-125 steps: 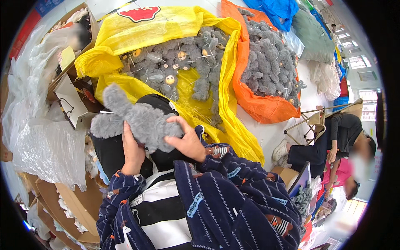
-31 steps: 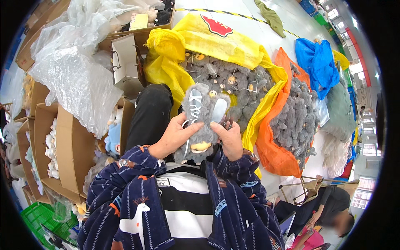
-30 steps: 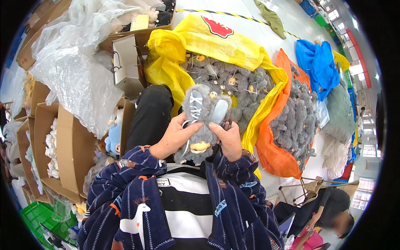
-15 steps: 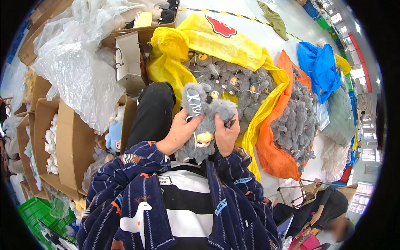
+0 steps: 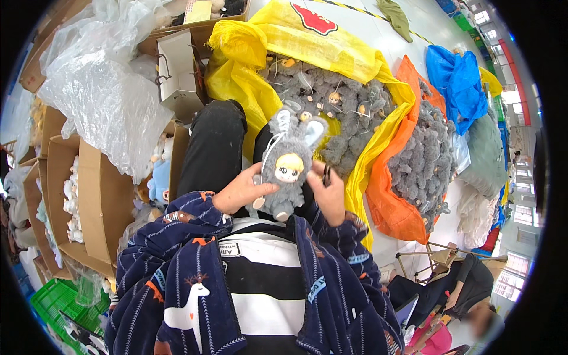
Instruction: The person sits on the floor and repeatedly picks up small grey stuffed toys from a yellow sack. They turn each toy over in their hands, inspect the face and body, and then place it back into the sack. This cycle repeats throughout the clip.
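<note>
A grey plush doll [image 5: 283, 198] with rabbit ears, a yellow fringe and a doll face is upright in front of my lap, its face toward me. My left hand [image 5: 244, 188] grips its side, thumb across the body. A white cord hangs from the laced ear on the left; the other ear shows a pale lining. Close by the doll's other side is my right hand [image 5: 327, 195], fingers curled round a small black tool [image 5: 326, 175], mostly hidden. Beyond the doll, a yellow woven sack [image 5: 248, 77] lies open, full of similar grey plush dolls [image 5: 349, 136].
An orange sack [image 5: 384, 204] of grey plush stands to the right, with a blue bag [image 5: 452, 89] behind it. Cardboard boxes [image 5: 97, 201] of plush toys and clear plastic sheeting [image 5: 106, 100] fill the left. A green crate [image 5: 56, 305] is at lower left. Another person [image 5: 458, 290] sits at lower right.
The doll's ears were between both hands; now its face and body show fully. My left hand has shifted down to its side, and my right hand has let go of the ear.
</note>
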A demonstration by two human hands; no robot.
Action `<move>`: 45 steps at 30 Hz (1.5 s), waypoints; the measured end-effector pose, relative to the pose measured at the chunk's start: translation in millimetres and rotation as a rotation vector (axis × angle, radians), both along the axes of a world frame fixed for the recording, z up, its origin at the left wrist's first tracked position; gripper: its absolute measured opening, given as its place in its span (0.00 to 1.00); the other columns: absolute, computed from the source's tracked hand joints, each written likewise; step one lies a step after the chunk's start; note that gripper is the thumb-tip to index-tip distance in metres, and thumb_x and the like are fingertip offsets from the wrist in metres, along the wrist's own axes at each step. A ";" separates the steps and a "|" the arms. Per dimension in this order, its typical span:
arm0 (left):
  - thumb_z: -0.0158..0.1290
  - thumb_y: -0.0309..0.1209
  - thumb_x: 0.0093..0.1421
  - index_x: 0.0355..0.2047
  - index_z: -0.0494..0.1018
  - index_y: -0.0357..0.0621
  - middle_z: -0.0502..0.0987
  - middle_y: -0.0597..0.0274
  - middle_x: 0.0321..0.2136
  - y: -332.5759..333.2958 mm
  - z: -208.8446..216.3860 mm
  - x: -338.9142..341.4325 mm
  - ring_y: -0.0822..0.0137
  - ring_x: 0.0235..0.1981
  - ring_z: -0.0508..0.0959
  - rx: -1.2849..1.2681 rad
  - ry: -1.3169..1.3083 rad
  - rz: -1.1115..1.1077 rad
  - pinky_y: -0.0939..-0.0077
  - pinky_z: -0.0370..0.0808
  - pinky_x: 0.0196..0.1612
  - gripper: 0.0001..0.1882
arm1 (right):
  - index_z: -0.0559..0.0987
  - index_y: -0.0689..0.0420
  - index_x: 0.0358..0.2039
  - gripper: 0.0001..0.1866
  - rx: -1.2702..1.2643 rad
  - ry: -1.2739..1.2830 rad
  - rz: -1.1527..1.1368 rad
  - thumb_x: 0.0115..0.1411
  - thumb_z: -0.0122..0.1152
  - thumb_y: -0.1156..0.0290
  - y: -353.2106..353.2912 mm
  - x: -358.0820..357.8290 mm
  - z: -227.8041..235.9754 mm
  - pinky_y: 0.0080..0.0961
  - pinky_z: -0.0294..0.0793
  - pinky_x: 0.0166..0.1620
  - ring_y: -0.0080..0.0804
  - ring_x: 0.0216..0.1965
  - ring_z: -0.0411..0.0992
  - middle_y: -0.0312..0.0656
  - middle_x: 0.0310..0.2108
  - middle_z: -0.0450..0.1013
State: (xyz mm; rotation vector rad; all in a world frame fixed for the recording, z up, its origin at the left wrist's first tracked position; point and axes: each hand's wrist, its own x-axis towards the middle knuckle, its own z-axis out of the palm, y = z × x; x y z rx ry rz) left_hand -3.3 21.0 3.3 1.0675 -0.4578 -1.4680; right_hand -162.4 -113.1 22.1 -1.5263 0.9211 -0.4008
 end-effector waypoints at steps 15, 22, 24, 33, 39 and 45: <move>0.53 0.30 0.55 0.44 0.67 0.34 0.73 0.62 0.38 -17.4 0.9 -5.3 0.75 0.37 0.72 0.052 -0.047 0.001 0.79 0.68 0.42 0.18 | 0.72 0.59 0.35 0.10 0.502 -0.041 -0.220 0.59 0.50 0.65 18.6 5.2 20.4 0.13 0.58 0.17 0.14 0.15 0.59 0.30 0.17 0.65; 0.50 0.28 0.57 0.48 0.63 0.39 0.72 0.60 0.41 -26.2 -8.7 -1.1 0.71 0.39 0.74 0.017 0.313 0.105 0.75 0.72 0.43 0.19 | 0.69 0.54 0.40 0.09 0.707 -0.498 -0.238 0.60 0.48 0.66 -5.9 -4.5 20.0 0.11 0.52 0.15 0.13 0.11 0.52 0.30 0.17 0.62; 0.50 0.27 0.56 0.48 0.64 0.39 0.72 0.61 0.41 -26.3 -4.7 -0.4 0.71 0.39 0.74 0.027 0.330 0.110 0.76 0.72 0.43 0.19 | 0.72 0.57 0.38 0.10 0.197 -0.242 -0.066 0.56 0.54 0.69 -6.4 -15.2 25.9 0.13 0.62 0.18 0.16 0.14 0.62 0.31 0.17 0.67; 0.48 0.17 0.46 0.48 0.63 0.39 0.72 0.61 0.39 -21.3 -6.3 -3.5 0.69 0.40 0.73 0.035 0.373 0.025 0.76 0.70 0.44 0.25 | 0.71 0.59 0.30 0.07 -0.013 -0.094 -0.058 0.52 0.57 0.71 22.4 2.0 15.6 0.18 0.65 0.22 0.19 0.16 0.64 0.31 0.18 0.66; 0.44 0.14 0.45 0.51 0.58 0.37 0.70 0.58 0.42 -25.8 3.9 -5.8 0.64 0.42 0.72 -0.067 0.537 -0.004 0.69 0.71 0.47 0.29 | 0.67 0.53 0.28 0.07 1.243 -0.496 -0.377 0.59 0.47 0.65 17.3 -1.4 5.4 0.14 0.55 0.15 0.13 0.10 0.52 0.27 0.14 0.58; 0.43 0.14 0.45 0.51 0.60 0.38 0.70 0.57 0.45 -20.8 4.7 -2.6 0.63 0.46 0.71 -0.077 0.636 0.043 0.68 0.70 0.49 0.28 | 0.69 0.55 0.33 0.07 0.618 -0.244 -0.146 0.54 0.55 0.70 19.3 5.7 19.1 0.15 0.59 0.22 0.15 0.16 0.58 0.31 0.18 0.62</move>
